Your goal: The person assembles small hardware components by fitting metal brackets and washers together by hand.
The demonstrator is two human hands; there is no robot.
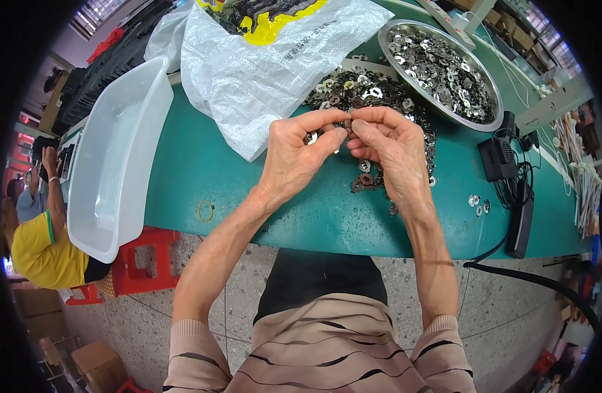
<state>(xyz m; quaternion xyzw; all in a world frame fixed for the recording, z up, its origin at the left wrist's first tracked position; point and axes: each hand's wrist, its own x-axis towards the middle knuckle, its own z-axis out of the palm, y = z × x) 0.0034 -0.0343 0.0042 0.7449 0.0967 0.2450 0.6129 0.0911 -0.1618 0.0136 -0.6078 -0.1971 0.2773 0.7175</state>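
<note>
My left hand [301, 147] and my right hand [389, 141] meet over the near side of a heap of small metal parts [379, 92] on the green table. Both are closed, thumbs against forefingers, pinching a small dark metal part [348, 124] between them; the fingers cover most of it. Several flat, washer-like pieces with cut-out centres lie loose below my right hand. Behind the heap stands a round steel bowl [386, 49] filled with similar shiny parts. A white woven sack [248, 85] lies just beyond my left hand.
A white plastic tub [111, 164] stands at the table's left edge. On the green table [301, 229] lie a yellow rubber band [206, 211] and a few loose parts [477, 203]. A black power adapter [497, 157] with coiled cables sits right. A person in yellow [39, 252] sits beyond a red stool [140, 265].
</note>
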